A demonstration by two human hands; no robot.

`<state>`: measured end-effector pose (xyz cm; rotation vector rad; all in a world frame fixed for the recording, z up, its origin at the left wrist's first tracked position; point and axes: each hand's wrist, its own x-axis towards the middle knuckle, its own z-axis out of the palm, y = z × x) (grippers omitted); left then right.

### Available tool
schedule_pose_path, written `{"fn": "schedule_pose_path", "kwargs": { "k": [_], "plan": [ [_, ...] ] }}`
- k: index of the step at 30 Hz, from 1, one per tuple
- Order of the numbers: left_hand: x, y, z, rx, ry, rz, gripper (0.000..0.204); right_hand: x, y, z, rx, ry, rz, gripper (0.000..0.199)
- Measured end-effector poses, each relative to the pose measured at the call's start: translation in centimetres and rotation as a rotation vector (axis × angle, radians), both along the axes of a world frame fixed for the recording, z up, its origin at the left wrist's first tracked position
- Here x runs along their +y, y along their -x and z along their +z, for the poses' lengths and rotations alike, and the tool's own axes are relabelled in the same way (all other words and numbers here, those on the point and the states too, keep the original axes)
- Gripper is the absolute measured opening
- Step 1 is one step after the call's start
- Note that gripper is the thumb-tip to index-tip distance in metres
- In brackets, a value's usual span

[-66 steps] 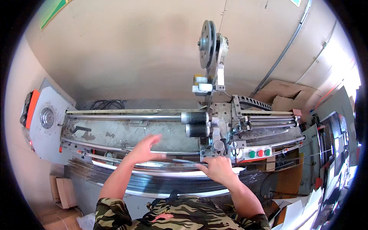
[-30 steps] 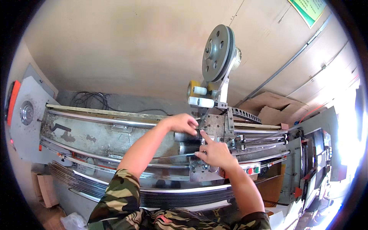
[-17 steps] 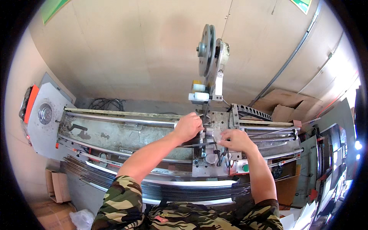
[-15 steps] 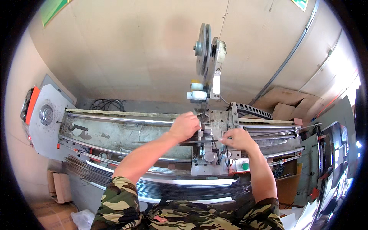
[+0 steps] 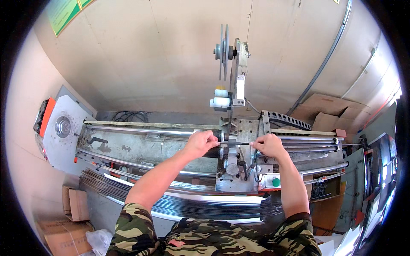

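Note:
A thin dark rod (image 5: 243, 143) lies crosswise over the metal carriage (image 5: 245, 129) of a long rail machine. Its left part is pinched between thumb and fingers of my left hand (image 5: 200, 144), just left of the carriage. On the other side my right hand (image 5: 270, 146) pinches the same rod; it seems to run on rightward, partly hidden behind that hand. Whether the rod rests in the carriage's clamp blocks, I cannot tell. Nearer me on the carriage are a round metal knob (image 5: 232, 169) and a black-handled lever (image 5: 244, 170).
Above the carriage rises an arm with a disc reel (image 5: 224, 51) and white rollers (image 5: 220, 102). A green button (image 5: 276, 182) sits at its front right. Long dark rods (image 5: 205, 209) lie bundled before me. Cardboard boxes (image 5: 64, 239) stand at lower left, a grey end plate (image 5: 64, 128) at left.
My left hand has come down and slightly left onto the rod. My right hand and the rod have moved up, farther from me, over the carriage. The view has shifted slightly.

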<state>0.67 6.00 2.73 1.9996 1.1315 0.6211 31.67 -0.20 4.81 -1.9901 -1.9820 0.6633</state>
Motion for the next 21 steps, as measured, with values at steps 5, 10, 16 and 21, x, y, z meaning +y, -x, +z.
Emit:
{"fn": "schedule_pose_path", "kwargs": {
  "k": [5,10,16,21],
  "plan": [
    [0.0,0.8,0.8,-0.025,0.037,-0.134,0.021,-0.1,-0.2,-1.0,-0.028,-0.084,-0.018,0.040],
    [0.8,0.6,0.4,-0.042,0.075,-0.119,0.018,0.0,0.0,-1.0,-0.023,-0.100,-0.031,0.039],
    [1.5,0.3,1.4,0.201,-0.231,-0.243,0.040,-0.1,0.0,-1.2,0.008,-0.161,-0.016,0.032],
    [1.2,0.5,3.3,0.095,0.051,-0.141,0.062,0.0,0.3,-1.9,0.011,-0.169,-0.037,0.033]
  ]
}}
